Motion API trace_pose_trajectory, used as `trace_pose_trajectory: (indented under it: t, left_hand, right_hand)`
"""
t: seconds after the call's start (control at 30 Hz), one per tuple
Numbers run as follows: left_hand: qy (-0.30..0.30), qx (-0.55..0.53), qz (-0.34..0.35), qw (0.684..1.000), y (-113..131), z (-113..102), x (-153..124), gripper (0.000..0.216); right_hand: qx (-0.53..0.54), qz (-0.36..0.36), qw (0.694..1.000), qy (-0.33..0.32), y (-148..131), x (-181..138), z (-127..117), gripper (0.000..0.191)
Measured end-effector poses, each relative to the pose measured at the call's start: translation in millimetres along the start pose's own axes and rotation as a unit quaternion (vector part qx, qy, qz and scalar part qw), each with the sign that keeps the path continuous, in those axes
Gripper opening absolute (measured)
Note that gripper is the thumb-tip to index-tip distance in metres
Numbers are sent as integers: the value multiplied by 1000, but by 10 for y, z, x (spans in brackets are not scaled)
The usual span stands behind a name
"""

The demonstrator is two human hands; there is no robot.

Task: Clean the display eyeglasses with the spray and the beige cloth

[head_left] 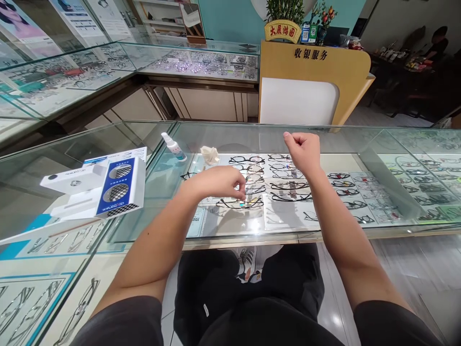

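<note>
My left hand [222,182] is over the glass counter, its fingers curled down and pressed together. Just below its fingertips lies a dark-rimmed pair of glasses [230,205] with a small coloured sticker; whether the fingers touch it I cannot tell. To the right, my right hand [303,150] is raised in a loose fist, the thumb along the top. Whatever it may hold is hidden. Rows of glasses [290,198] lie in the display between and around my hands. Behind my left hand are a crumpled pale cloth or tissue [210,155] and a white spray bottle [175,147].
A blue and white box [120,186] with papers rests on the counter at left. The glass counter edge [281,239] runs before my lap. More display cases [201,65] stand behind, beside a yellow cashier desk [313,60] with plants. A person [437,43] is at the far right.
</note>
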State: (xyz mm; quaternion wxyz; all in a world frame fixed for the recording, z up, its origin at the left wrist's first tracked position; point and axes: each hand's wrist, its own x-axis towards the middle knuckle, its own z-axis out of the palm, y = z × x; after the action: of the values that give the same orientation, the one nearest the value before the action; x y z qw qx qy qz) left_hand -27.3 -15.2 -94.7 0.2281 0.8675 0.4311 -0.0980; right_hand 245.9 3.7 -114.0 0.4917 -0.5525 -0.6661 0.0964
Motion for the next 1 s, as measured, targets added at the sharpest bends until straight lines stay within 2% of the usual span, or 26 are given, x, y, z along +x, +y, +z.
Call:
trace_pose_trajectory:
  t: [0.13, 0.5, 0.67, 0.8, 0.9, 0.93, 1.0]
  left_hand:
    - [110, 27, -48, 992, -91, -39, 99, 29]
    - [86, 14, -35, 996, -200, 101, 298, 29]
    - [87, -9, -14, 996, -177, 21, 212, 27]
    - [102, -100, -1, 990, -190, -87, 88, 29]
    - [166, -237, 21, 957, -210, -90, 81, 33]
    - [211, -292, 36, 932, -213, -70, 107, 35]
    - [317, -405, 68, 855, -214, -6, 199, 39]
  right_hand:
    - [-1, 3, 1000, -14, -10, -3, 0, 55]
    - [3, 2, 999, -37, 15, -15, 25, 54]
    - [6, 2, 999, -36, 12, -13, 18, 53]
    - [8, 3, 1000, -16, 22, 7, -29, 54]
    - [29, 7, 999, 11, 8, 9, -49, 55]
    - [46, 10, 999, 15, -7, 3, -41, 55]
    - [96, 17, 995, 2, -57, -26, 3, 53]
